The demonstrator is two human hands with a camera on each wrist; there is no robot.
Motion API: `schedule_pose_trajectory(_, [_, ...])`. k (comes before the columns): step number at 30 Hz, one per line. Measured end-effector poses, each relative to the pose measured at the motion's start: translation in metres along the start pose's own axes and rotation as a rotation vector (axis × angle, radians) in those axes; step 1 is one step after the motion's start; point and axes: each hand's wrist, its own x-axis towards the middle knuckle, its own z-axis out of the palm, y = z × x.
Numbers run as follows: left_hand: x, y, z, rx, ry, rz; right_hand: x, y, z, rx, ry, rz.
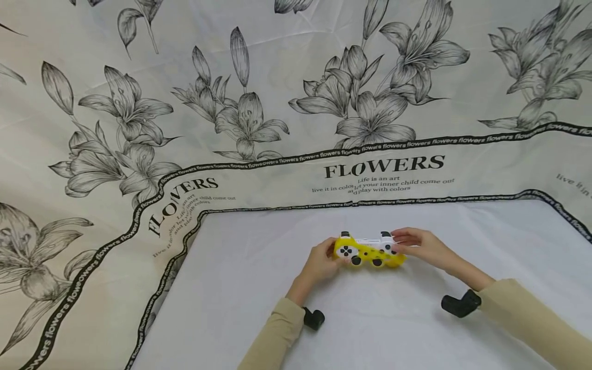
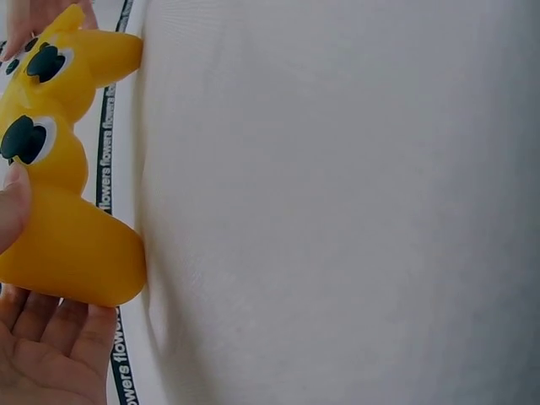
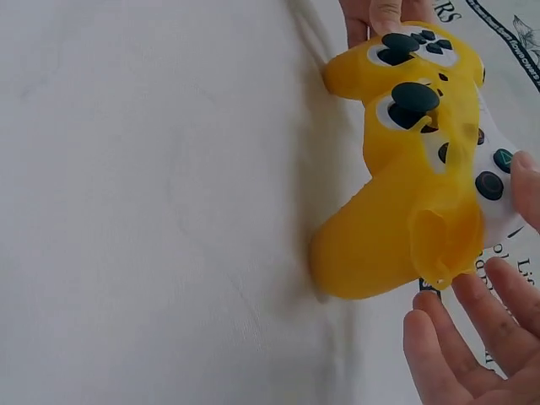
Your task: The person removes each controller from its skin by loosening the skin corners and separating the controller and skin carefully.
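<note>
A white game controller (image 1: 387, 248) sits partly inside a yellow rubbery cover (image 1: 369, 255), low over the white cloth. My left hand (image 1: 321, 261) grips its left handle, thumb by the left stick (image 2: 24, 140) and fingers beneath. At the right end the cover is peeled back, baring the white shell and round buttons (image 3: 489, 185), while a loose yellow flap (image 3: 445, 232) folds down over the right handle. My right hand (image 1: 425, 249) is at that corner, thumb at the edge near the buttons, the other fingers spread loosely below the flap.
White cloth (image 1: 259, 257) covers the table. Behind it and to the left hangs a curtain (image 1: 277, 123) printed with black lilies and lettering. A black device (image 1: 461, 303) is on the right wrist and another black device (image 1: 314, 318) on the left.
</note>
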Motion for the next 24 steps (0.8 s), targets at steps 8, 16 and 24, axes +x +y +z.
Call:
schedule_pose_trajectory(8, [0.0005, -0.0044, 0.0024, -0.009, 0.015, 0.018, 0.0029, 0.0006, 0.0048, 0.106, -0.085, 0.107])
schedule_pose_trajectory(16, [-0.0009, -0.0009, 0.003, -0.034, 0.038, 0.04, 0.0032, 0.0063, 0.0057, 0.178, -0.075, 0.138])
schedule_pose_trajectory(24, [-0.0051, -0.0024, 0.0042, -0.059, 0.051, 0.034, 0.0009, 0.0089, 0.0107, 0.213, -0.057, 0.127])
